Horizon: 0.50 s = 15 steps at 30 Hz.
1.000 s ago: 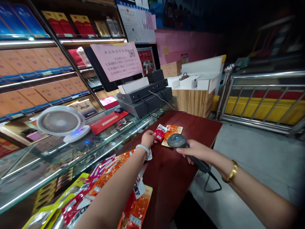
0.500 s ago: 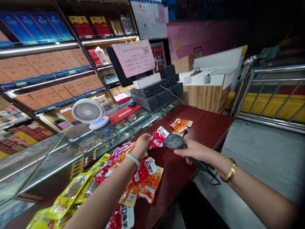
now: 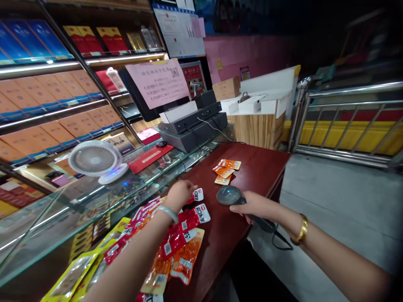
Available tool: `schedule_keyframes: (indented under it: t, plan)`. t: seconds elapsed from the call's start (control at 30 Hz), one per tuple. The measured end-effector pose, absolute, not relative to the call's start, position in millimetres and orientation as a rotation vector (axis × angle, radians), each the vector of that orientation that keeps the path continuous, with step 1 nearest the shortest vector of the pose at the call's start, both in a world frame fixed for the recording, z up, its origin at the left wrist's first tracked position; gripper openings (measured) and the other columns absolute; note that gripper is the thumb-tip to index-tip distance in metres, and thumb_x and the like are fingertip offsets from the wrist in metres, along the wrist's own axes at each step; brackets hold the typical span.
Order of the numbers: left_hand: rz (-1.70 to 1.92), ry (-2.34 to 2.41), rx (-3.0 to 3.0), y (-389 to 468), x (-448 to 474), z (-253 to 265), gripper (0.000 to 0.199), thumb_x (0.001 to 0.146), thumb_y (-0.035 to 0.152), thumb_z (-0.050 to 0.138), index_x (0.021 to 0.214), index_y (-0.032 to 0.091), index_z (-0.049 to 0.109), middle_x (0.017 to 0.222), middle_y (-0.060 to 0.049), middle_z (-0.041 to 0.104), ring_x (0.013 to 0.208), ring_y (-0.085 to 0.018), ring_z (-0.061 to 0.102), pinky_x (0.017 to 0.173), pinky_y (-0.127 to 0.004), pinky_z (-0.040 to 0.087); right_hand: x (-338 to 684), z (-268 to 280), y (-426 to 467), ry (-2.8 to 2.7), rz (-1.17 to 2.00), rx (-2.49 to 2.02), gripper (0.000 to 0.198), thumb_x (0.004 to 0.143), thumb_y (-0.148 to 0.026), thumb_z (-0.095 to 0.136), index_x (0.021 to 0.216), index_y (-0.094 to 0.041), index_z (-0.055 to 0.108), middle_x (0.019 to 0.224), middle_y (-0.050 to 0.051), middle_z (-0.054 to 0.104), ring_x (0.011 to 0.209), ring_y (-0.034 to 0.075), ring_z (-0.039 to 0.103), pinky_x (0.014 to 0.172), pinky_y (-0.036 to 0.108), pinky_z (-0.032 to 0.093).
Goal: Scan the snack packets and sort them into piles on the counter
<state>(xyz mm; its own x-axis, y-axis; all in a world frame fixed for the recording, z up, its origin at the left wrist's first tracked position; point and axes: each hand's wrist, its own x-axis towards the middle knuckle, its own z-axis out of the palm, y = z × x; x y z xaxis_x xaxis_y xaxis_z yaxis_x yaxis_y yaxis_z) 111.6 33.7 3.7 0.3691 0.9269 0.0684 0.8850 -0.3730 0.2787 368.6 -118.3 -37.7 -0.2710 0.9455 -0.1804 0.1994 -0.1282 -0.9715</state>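
My left hand [image 3: 181,195], a pale bangle on its wrist, is curled at the edge of a red snack packet [image 3: 197,195]; the fingertips are partly hidden. Below the hand, more red packets [image 3: 190,219] overlap orange packets [image 3: 186,261]. Yellow packets [image 3: 74,274] lie to the left, partly behind my left forearm. In my right hand [image 3: 252,207] is a black handheld barcode scanner [image 3: 229,196] with a blue light on its head, over the table's right side. Farther back, several small orange packets [image 3: 224,170] lie in a loose group.
The dark red table [image 3: 248,161] borders a glass display counter [image 3: 154,178]. On the counter stand a white fan [image 3: 94,158] and a monitor with a pink notice [image 3: 159,84]. Boxed goods fill the shelves [image 3: 47,94] on the left. A metal railing [image 3: 349,126] is at right.
The view has swung to the right. My left hand has drawn back from the scanner head, and the red packet by it shows lower and less fully. The scanner now shows a blue light.
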Motion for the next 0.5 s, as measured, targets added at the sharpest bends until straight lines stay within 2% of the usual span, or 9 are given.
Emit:
schedule_keyframes:
  t: [0.13, 0.27, 0.33, 0.4, 0.5]
  plan:
    - [0.181, 1.585, 2.37, 40, 181, -18, 0.044, 0.088, 0.058, 0.053, 0.078, 0.019, 0.072, 0.085, -0.014, 0.073, 0.082, -0.024, 0.067, 0.072, -0.03, 0.042, 383, -46, -120, -1.43, 1.44, -1.357, 0.041, 0.078, -0.056, 0.07, 0.077, -0.018, 0.054, 0.057, -0.005, 0.057, 0.041, 0.011, 0.057, 0.038, 0.02, 0.043]
    - [0.163, 1.783, 2.324, 41, 227, -31, 0.069, 0.077, 0.075, 0.053, 0.101, 0.012, 0.07, 0.116, -0.026, 0.067, 0.111, -0.036, 0.062, 0.086, -0.038, 0.043, 391, -50, -125, -1.36, 1.44, -1.416, 0.043, 0.076, -0.057, 0.072, 0.074, -0.019, 0.052, 0.058, -0.005, 0.057, 0.04, 0.01, 0.056, 0.037, 0.02, 0.042]
    - [0.19, 1.847, 2.359, 41, 239, -36, 0.079, 0.072, 0.077, 0.057, 0.111, 0.009, 0.066, 0.122, -0.029, 0.063, 0.118, -0.041, 0.058, 0.092, -0.043, 0.042, 395, -52, -127, -1.339, 1.437, -1.417, 0.044, 0.076, -0.057, 0.072, 0.075, -0.019, 0.052, 0.059, -0.005, 0.057, 0.04, 0.01, 0.056, 0.036, 0.019, 0.041]
    - [0.189, 1.822, 2.417, 43, 243, -39, 0.079, 0.069, 0.075, 0.062, 0.111, 0.009, 0.065, 0.122, -0.029, 0.062, 0.118, -0.042, 0.057, 0.094, -0.046, 0.041, 398, -54, -128, -1.34, 1.43, -1.409, 0.044, 0.076, -0.058, 0.072, 0.075, -0.019, 0.052, 0.057, -0.006, 0.055, 0.04, 0.01, 0.055, 0.036, 0.02, 0.04]
    - [0.105, 1.746, 2.379, 48, 237, -40, 0.062, 0.068, 0.066, 0.071, 0.1, 0.013, 0.067, 0.114, -0.026, 0.067, 0.111, -0.039, 0.062, 0.089, -0.042, 0.044, 400, -53, -129, -1.351, 1.413, -1.415, 0.043, 0.077, -0.058, 0.071, 0.076, -0.019, 0.053, 0.052, -0.007, 0.053, 0.038, 0.011, 0.054, 0.037, 0.021, 0.042]
